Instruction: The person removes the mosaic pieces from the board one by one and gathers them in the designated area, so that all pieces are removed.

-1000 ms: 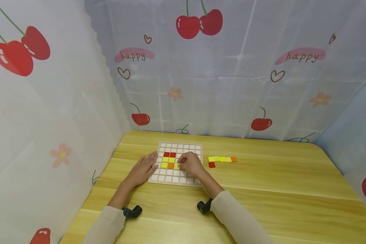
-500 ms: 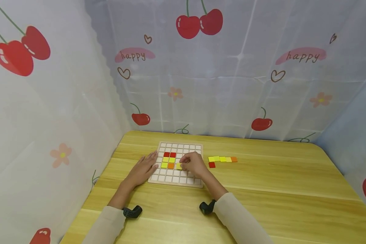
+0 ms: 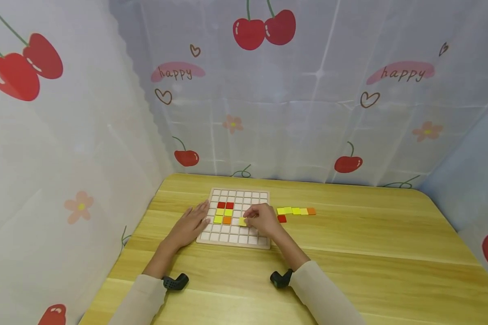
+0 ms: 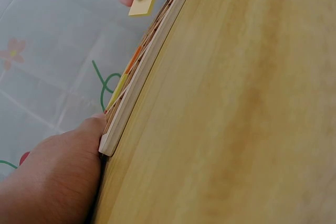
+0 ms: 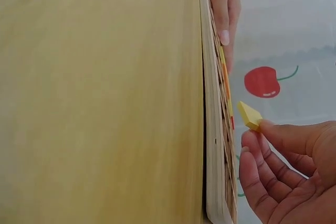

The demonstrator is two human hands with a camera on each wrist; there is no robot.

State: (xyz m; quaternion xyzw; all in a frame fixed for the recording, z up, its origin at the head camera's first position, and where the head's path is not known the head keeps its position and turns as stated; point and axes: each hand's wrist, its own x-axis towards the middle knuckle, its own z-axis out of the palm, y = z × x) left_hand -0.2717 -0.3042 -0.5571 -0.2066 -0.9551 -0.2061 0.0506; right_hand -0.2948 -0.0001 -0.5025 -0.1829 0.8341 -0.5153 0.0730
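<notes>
A square wooden grid board (image 3: 233,240) lies on the table, its cells pale. Toward its left side, two red tiles (image 3: 225,205) top a block of yellow tiles and one orange tile (image 3: 227,220). My left hand (image 3: 189,225) rests with extended fingers along the board's left edge. Between thumb and fingertips, my right hand (image 3: 262,220) pinches a pale yellow tile (image 5: 249,116). Both wrist views show this tile raised above the board and tilted. It hangs over cells to the right of the orange tile.
Right of the board, a row of yellow tiles (image 3: 295,211) ends in an orange tile (image 3: 311,211). A red tile (image 3: 282,219) lies just below the row's left end. Behind the wooden table (image 3: 370,253) hangs a cherry-print curtain (image 3: 288,126).
My right hand has drawn the yellow tile up and to the right, away from the cell beside the orange tile. My left hand has stayed in place.
</notes>
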